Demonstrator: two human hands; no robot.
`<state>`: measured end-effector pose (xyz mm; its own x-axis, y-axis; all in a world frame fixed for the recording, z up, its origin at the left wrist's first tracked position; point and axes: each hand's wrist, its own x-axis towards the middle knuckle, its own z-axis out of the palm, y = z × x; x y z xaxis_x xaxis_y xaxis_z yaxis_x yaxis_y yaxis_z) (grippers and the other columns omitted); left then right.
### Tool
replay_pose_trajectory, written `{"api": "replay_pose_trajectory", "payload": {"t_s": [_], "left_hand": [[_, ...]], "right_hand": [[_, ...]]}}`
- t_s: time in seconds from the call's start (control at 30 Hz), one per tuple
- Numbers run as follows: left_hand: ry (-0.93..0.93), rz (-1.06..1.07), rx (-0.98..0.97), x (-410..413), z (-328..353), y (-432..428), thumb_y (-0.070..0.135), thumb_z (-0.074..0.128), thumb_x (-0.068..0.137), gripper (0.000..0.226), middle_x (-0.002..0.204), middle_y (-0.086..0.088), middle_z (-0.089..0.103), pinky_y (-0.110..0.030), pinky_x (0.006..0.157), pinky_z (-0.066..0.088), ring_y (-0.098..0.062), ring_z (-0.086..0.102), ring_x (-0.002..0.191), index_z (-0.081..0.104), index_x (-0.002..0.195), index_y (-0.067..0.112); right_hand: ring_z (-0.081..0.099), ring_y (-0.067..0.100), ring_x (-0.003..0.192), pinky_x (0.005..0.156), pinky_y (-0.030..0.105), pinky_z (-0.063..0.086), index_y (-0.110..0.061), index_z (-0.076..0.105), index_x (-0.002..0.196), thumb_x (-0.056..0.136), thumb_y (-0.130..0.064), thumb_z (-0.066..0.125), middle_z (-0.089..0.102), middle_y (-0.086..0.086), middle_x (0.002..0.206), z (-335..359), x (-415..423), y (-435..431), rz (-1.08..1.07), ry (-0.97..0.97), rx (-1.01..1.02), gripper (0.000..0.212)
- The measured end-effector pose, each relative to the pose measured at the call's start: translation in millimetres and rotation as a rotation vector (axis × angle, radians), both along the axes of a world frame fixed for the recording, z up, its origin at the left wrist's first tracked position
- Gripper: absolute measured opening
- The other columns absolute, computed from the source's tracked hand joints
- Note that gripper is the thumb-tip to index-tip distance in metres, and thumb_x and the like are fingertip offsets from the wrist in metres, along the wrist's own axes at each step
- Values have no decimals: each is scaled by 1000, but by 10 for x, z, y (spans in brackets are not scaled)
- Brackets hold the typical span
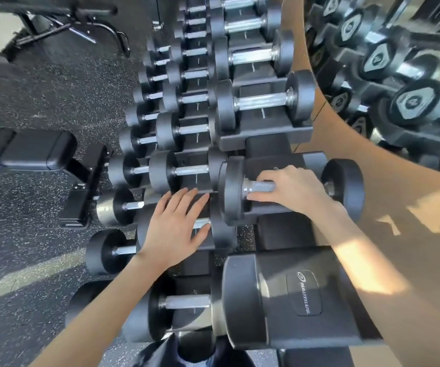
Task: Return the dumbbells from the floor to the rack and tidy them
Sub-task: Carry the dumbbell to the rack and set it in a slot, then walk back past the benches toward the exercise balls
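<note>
Right hand wrapped round the handle of a dumbbell on the top tier of the rack, straight ahead. Left hand spread flat over a lower dumbbell; touching or hovering, cannot tell. Lies with long axis left to right, parallel to neighbours. Nearer the right hand; likely needs only a nudge square into the cradle.

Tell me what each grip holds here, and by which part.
The right-hand grip curls round the knurled steel handle of a black round-headed dumbbell. The left-hand grip is open, holding nothing.
</note>
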<state>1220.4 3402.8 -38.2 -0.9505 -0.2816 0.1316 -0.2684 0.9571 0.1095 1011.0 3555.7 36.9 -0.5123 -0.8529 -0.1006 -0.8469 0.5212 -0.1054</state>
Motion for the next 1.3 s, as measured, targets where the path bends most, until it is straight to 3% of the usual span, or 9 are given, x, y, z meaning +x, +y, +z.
{"api": "replay_pose_trajectory", "payload": {"t_s": [0.1, 0.3, 0.4, 0.53, 0.63, 0.73, 0.87, 1.07, 1.3], "left_hand": [[18, 20, 5, -81, -14, 54, 47, 37, 90, 56, 129, -12, 57, -51, 104, 37, -32, 50, 123, 53, 132, 13], [50, 74, 2, -178, -26, 70, 47, 38, 90, 57, 131, -12, 55, -51, 105, 36, -32, 49, 124, 51, 134, 14], [37, 104, 5, -143, -75, 66, 46, 40, 91, 56, 132, -13, 55, -52, 104, 36, -33, 49, 124, 51, 134, 13], [2, 131, 8, -42, -139, 133, 45, 40, 91, 55, 132, -13, 55, -51, 104, 36, -33, 49, 124, 53, 132, 11], [-14, 158, -10, 54, -94, 198, 46, 38, 91, 56, 133, -12, 54, -48, 105, 33, -32, 48, 125, 53, 133, 12], [1, 220, -23, 202, 6, 186, 48, 36, 91, 57, 135, -12, 53, -47, 106, 33, -31, 47, 126, 52, 134, 13], [39, 335, -57, 516, 157, 71, 47, 37, 90, 58, 137, -12, 50, -49, 106, 33, -32, 45, 127, 50, 135, 14], [34, 503, -27, 1230, 131, 94, 47, 39, 89, 60, 140, -12, 47, -47, 109, 28, -32, 44, 129, 45, 139, 13], [-61, 639, 11, 2277, -50, -65, 48, 38, 90, 61, 147, -11, 40, -49, 111, 26, -29, 35, 136, 42, 141, 15]], "right_hand": [[61, 29, 89, 66, 33, 40, -37, 62, 101, 74, -75, 47, 66, 4, 91, -12, -174, -106, 4, -20, 68, 49], [60, 22, 77, 62, 32, 42, -41, 60, 85, 72, -81, 40, 62, -4, 68, -4, -528, -303, 6, -140, 91, 46], [57, 24, 74, 61, 33, 40, -40, 61, 88, 74, -78, 37, 60, 1, 70, -64, -551, -327, 55, -45, 77, 47], [57, 28, 65, 52, 30, 33, -29, 65, 96, 69, -80, 25, 51, 1, 58, -200, -479, -252, 139, 204, -18, 69], [64, 25, 84, 63, 32, 44, -29, 67, 101, 76, -69, 48, 68, 0, 84, -268, -424, -181, 109, 76, -170, 50], [62, 23, 99, 82, 33, 47, -17, 64, 117, 86, -30, 64, 64, 3, 108, -193, -252, -173, 58, -189, -431, 33], [56, 28, 106, 93, 39, 43, -6, 59, 121, 88, -18, 54, 60, 12, 116, -20, 311, -287, 230, 24, -696, 36], [39, 28, 132, 112, 44, 28, -7, 46, 134, 92, -33, 45, 42, 13, 143, -327, 1232, -656, 461, 74, -525, 50], [24, 26, 141, 114, 50, 22, -13, 29, 145, 89, -41, 53, 23, 10, 154, -773, 2141, -959, 525, 34, -223, 67]]}}
